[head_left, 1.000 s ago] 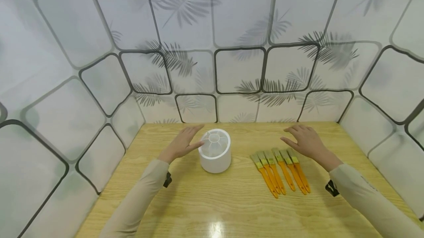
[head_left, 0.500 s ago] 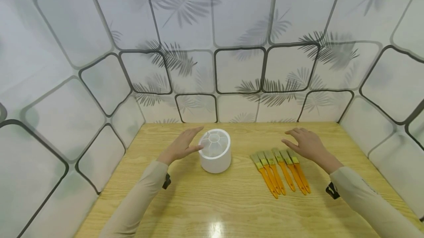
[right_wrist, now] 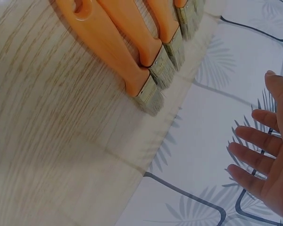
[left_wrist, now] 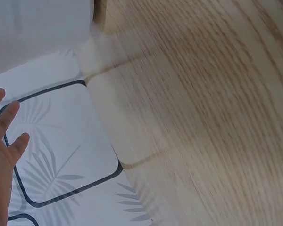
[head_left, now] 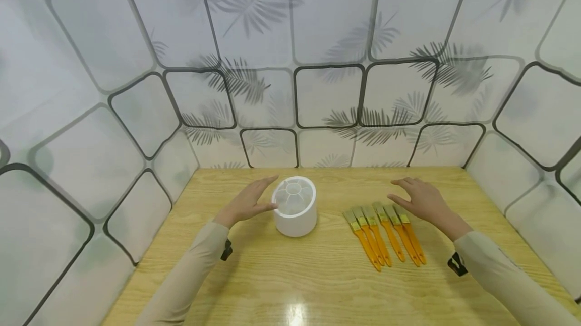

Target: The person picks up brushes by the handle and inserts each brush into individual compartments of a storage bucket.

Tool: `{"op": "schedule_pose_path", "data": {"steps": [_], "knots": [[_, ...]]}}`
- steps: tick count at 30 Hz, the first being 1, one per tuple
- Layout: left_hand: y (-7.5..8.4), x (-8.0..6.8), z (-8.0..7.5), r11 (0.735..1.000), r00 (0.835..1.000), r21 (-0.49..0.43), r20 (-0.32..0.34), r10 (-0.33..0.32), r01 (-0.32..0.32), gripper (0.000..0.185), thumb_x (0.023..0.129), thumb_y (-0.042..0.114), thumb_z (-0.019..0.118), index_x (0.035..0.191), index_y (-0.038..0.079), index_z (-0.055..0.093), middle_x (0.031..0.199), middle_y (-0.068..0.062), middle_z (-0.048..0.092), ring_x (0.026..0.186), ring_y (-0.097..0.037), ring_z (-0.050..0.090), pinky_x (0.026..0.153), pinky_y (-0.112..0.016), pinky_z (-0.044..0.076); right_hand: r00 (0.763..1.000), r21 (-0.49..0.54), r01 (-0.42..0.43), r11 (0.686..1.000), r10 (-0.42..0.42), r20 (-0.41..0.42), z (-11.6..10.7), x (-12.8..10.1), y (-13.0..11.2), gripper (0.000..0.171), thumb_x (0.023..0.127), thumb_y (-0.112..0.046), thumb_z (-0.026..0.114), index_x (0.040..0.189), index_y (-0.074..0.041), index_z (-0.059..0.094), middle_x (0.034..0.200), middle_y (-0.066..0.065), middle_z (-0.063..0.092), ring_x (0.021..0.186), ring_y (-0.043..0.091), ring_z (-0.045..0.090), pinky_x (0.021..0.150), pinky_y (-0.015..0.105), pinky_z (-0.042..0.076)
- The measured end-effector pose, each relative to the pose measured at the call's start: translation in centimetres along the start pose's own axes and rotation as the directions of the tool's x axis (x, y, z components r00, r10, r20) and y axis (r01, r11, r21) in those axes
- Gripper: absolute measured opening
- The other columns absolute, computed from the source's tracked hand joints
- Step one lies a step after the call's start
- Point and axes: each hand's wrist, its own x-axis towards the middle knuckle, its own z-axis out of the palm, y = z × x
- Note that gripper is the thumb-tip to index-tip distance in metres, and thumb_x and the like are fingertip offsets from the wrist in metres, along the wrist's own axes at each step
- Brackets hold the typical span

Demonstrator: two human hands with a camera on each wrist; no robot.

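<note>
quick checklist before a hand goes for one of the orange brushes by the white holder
1. Right hand free: ok, fingers spread, holding nothing.
2. Left hand free: ok, open beside the white holder; whether it touches the holder, cannot tell.
3. Brushes reachable: ok, six lie side by side on the wooden table, bristles away from the person, close to the right hand.
4. Holder upright: ok, open top facing up.
5. Holder compartments empty: ok, no brush stands in it.
6. Brushes separate enough to lift singly: cannot tell, handles lie close together.

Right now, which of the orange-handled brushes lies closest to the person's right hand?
The rightmost brush of the row, at the end farthest from the white holder. Its bristle end lies just beside the open right hand; the others lie farther left.
</note>
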Motion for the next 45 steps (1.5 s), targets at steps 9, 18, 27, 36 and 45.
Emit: {"op": "schedule_pose_path", "data": {"steps": [9,18,27,36,45], "knots": [[-0.3,-0.4,0.3,1.0,1.0,-0.024,0.019,-0.009,0.01,0.088,0.081,0.057,0.062,0.148,0.015,0.023,0.146,-0.01,0.036,0.132,-0.029,0.036,0.109,-0.05,0.029,0.999,0.011,-0.04,0.999,0.04,0.026,0.3,-0.3,0.3,0.053,0.086,-0.045,0.061,0.122,-0.006,0.058,0.117,0.02,0.06,0.093,0.037,0.06,0.062,0.049,0.052],[-0.2,-0.4,0.5,0.997,0.998,-0.051,0.036,-0.054,0.056,0.096,0.074,0.066,0.062,0.148,0.019,0.023,0.148,-0.005,0.034,0.133,-0.027,0.035,0.109,-0.05,0.029,0.999,0.02,-0.031,0.999,0.03,0.018,0.3,-0.3,0.2,0.049,0.085,-0.04,0.065,0.119,-0.005,0.06,0.114,0.019,0.061,0.087,0.035,0.062,0.06,0.046,0.052],[-0.2,-0.5,1.2,0.994,0.994,-0.078,0.075,-0.073,0.079,0.105,0.069,0.067,0.066,0.148,0.014,0.022,0.15,-0.001,0.03,0.136,-0.02,0.029,0.112,-0.044,0.026,1.0,0.019,-0.024,1.0,0.024,0.018,0.4,-0.7,0.0,0.05,0.085,-0.044,0.063,0.117,-0.005,0.061,0.112,0.019,0.061,0.08,0.032,0.062,0.052,0.041,0.051],[-0.2,-0.7,1.6,0.988,0.994,-0.123,0.067,-0.088,0.096,0.107,0.066,0.064,0.07,0.148,0.014,0.023,0.149,-0.003,0.033,0.134,-0.023,0.033,0.11,-0.049,0.028,0.999,0.018,-0.034,0.999,0.033,0.037,0.5,-0.8,-0.2,0.052,0.086,-0.046,0.061,0.117,-0.004,0.061,0.112,0.019,0.061,0.082,0.033,0.062,0.054,0.041,0.052],[-0.1,-1.1,2.0,0.964,0.988,-0.22,0.076,-0.136,0.149,0.11,0.063,0.061,0.075,0.148,0.017,0.022,0.146,0.003,0.036,0.128,-0.02,0.041,0.104,-0.054,0.033,0.998,0.014,-0.036,0.999,0.035,0.049,0.8,-1.0,-0.2,0.051,0.086,-0.046,0.061,0.116,-0.005,0.062,0.112,0.018,0.062,0.082,0.032,0.063,0.056,0.042,0.053]]}}
